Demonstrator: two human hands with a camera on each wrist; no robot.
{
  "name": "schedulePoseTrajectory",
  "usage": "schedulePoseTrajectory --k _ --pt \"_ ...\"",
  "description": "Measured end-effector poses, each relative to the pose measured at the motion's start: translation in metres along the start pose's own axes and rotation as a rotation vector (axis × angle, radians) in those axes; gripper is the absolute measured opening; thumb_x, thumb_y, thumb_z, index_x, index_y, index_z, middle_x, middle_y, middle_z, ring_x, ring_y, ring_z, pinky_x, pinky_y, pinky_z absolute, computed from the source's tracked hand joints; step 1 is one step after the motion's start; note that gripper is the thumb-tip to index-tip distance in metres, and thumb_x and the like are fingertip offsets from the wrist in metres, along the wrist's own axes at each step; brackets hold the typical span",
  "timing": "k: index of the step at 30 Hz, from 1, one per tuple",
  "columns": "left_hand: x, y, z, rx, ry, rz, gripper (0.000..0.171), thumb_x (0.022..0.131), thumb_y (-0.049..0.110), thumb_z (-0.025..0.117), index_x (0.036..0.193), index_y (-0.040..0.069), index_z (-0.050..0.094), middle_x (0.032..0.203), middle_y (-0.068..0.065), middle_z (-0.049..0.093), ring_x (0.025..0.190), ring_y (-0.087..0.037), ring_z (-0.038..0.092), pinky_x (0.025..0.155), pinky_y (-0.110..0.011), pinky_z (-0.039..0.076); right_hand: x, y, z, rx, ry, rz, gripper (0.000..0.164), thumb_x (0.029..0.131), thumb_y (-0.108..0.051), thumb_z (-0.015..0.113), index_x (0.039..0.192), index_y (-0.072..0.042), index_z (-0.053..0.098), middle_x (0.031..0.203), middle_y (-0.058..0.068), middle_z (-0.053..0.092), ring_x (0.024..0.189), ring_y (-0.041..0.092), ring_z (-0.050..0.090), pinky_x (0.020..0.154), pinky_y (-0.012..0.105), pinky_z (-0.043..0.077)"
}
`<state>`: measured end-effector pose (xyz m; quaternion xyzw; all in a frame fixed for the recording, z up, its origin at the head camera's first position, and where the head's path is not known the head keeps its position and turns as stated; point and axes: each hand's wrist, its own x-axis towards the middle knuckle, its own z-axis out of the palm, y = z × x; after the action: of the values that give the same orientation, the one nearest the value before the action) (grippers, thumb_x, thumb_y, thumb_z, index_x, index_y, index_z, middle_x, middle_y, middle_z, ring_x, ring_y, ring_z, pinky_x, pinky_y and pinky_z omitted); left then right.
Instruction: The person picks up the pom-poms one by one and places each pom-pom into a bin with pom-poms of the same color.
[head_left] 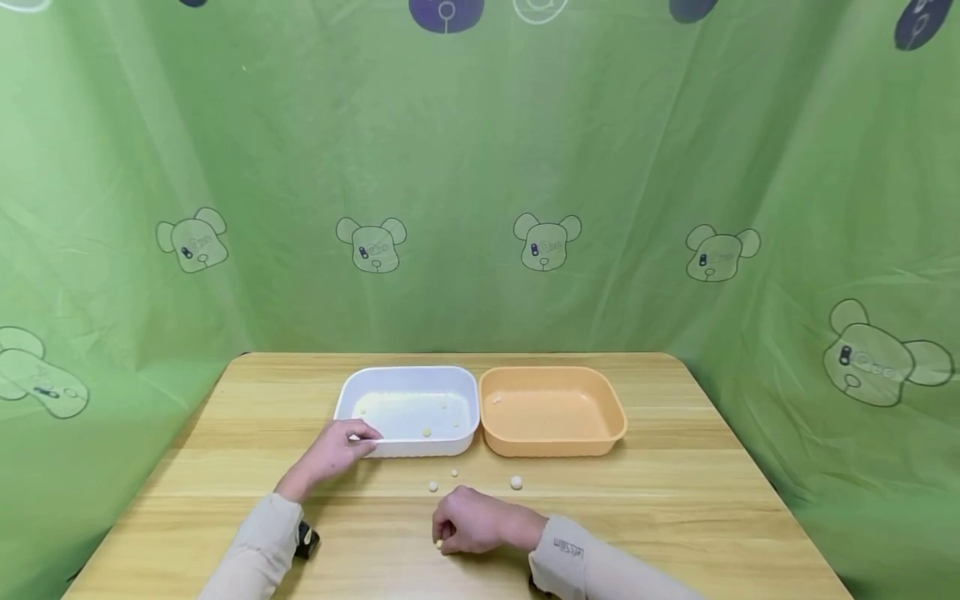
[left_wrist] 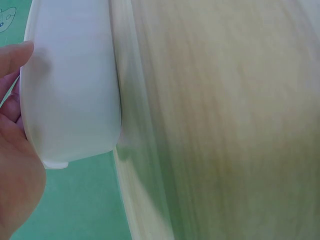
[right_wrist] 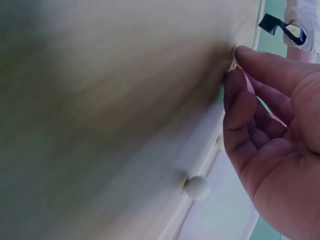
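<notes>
My left hand (head_left: 339,450) grips the near-left rim of a white plastic bin (head_left: 431,448); in the left wrist view the thumb lies on one side of the bin wall (left_wrist: 75,85) and the fingers on the other. Over the table, my right hand (head_left: 474,521) pinches a small yellow ball (head_left: 438,544) between thumb and fingertips; in the right wrist view the fingertips mostly hide it. Just beyond that hand lie two small white balls, one larger (head_left: 432,487) and one smaller (head_left: 454,473). A bigger white ball (head_left: 516,482) sits to their right.
Several small yellow balls, one being the largest (head_left: 427,432), lie inside the white bin. An orange bin (head_left: 555,448) stands against its right side, with small white pieces (head_left: 497,400) inside. Both rest on a wooden table (head_left: 675,500); green curtains (head_left: 465,308) hang around it.
</notes>
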<state>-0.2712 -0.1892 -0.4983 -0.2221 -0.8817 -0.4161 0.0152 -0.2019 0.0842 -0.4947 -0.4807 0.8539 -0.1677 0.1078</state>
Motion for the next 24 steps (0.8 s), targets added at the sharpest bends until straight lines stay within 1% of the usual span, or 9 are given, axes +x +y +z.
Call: schedulePoseTrajectory --k 5,8,15,24 --pt "-0.001 0.0 0.0 -0.002 0.002 0.003 0.01 0.085 0.007 0.068 0.093 0.009 0.072 0.088 0.003 0.067 0.085 -0.016 0.061 0.08 -0.037 0.051 -0.003 0.003 -0.001 0.023 0.016 0.016 0.007 0.078 -0.011 0.075 0.079 -0.017 0.07 0.067 -0.019 0.052 0.061 -0.009 0.047 0.056 0.006 0.04" --pt "-0.001 -0.001 0.001 0.0 0.003 0.005 0.01 0.084 0.008 0.068 0.093 0.009 0.072 0.088 0.004 0.067 0.085 -0.015 0.061 0.08 -0.037 0.051 -0.005 0.004 -0.004 0.038 0.024 0.015 0.007 0.079 -0.011 0.074 0.079 -0.017 0.07 0.068 -0.019 0.052 0.061 -0.009 0.047 0.056 0.007 0.04" --pt "0.0 -0.003 0.002 0.003 0.007 0.014 0.01 0.084 0.008 0.068 0.093 0.009 0.073 0.087 0.005 0.067 0.084 -0.013 0.061 0.079 -0.034 0.051 -0.012 0.005 -0.016 0.067 0.066 0.024 0.008 0.078 -0.009 0.073 0.081 -0.015 0.07 0.07 -0.019 0.054 0.062 -0.009 0.048 0.058 0.007 0.042" --pt "0.001 -0.001 0.001 0.002 -0.003 0.02 0.009 0.084 0.009 0.068 0.093 0.01 0.073 0.086 0.005 0.066 0.084 -0.014 0.061 0.078 -0.032 0.05 -0.021 0.014 -0.035 0.134 0.112 0.1 0.006 0.082 -0.006 0.071 0.085 -0.011 0.07 0.073 -0.015 0.059 0.066 -0.005 0.052 0.062 0.011 0.046"
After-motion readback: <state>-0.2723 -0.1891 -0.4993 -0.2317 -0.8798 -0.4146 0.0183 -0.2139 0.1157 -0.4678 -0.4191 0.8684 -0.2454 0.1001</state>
